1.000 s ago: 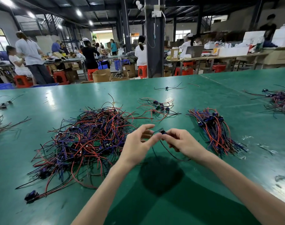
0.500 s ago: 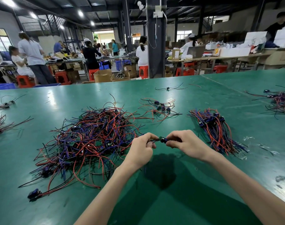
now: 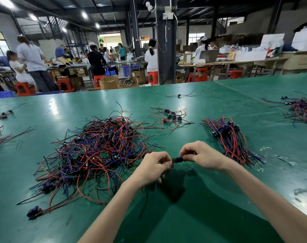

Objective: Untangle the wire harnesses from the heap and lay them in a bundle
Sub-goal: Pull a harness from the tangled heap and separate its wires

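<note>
One wire harness with a small dark-blue connector is pinched by the curled fingers of the left hand and right hand above the green bench, lower centre. Untangling is judged in hand. Next it must be drawn free and laid on the one straightened red-and-blue bundle, centre right, with one tangled heap at centre left.
</note>
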